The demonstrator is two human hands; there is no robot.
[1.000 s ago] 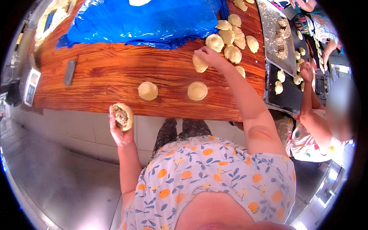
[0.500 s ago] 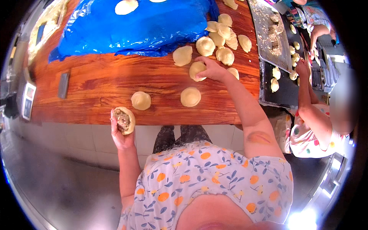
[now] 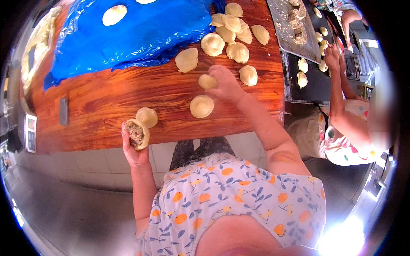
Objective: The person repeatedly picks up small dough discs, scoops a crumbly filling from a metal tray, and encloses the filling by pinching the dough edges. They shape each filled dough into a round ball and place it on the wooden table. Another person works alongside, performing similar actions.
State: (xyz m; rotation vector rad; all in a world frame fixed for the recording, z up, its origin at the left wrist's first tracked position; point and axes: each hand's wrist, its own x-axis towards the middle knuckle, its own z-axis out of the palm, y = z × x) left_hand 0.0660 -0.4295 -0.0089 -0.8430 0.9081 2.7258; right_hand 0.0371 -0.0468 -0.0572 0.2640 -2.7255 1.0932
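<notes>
My left hand [image 3: 136, 157] is at the table's near edge, cupped round a filled dough round [image 3: 144, 143] whose crumbly brown-grey filling [image 3: 135, 133] shows on top. Just behind it, a plain flat dough round [image 3: 147, 117] lies on the wood. My right hand [image 3: 226, 85] reaches over the middle of the table, fingers closed round the right side of another dough round [image 3: 207, 81], which looks tilted. A further dough round [image 3: 201, 106] lies between that hand and the near edge.
Several dough rounds [image 3: 232, 23] are heaped at the table's far right. Blue plastic sheeting [image 3: 128, 42] covers the far left; a dark bar [image 3: 63, 112] lies nearer. To the right are a crumb-strewn metal tray [image 3: 282, 30], a black tray [image 3: 309, 91] with dough pieces, and a co-worker's hands [image 3: 333, 57].
The view has turned a little, so the table appears shifted left. My right hand has gripped the dough round, which now shows narrower. My left hand keeps its filled dough round.
</notes>
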